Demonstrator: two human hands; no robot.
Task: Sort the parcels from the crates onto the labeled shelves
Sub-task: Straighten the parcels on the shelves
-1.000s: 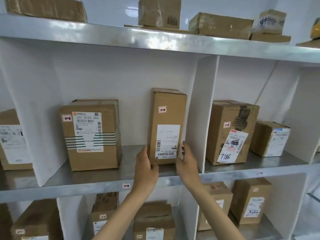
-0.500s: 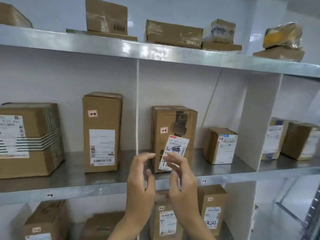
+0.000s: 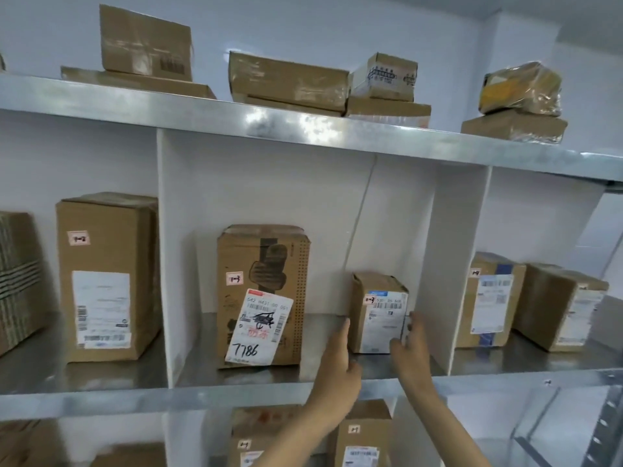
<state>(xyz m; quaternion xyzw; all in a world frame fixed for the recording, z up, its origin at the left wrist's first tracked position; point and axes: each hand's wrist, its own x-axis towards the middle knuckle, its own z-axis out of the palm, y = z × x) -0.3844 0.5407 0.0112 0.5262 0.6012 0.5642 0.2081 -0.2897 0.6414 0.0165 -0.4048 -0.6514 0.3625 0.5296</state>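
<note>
A small brown parcel with a white label stands on the middle metal shelf, at the right of its compartment. My left hand reaches up with straight fingers along the parcel's left side. My right hand is at the parcel's right front edge, thumb on the front face and fingers on the right side. A taller parcel marked 7786 stands to the left in the same compartment.
White dividers split the shelf into compartments. Another tall parcel stands in the left compartment and two parcels in the right one. The top shelf carries several boxes, and more parcels sit below.
The view has swung right. Both hands left the tall parcel in the left compartment, passed in front of the 7786 parcel, and now flank the small parcel.
</note>
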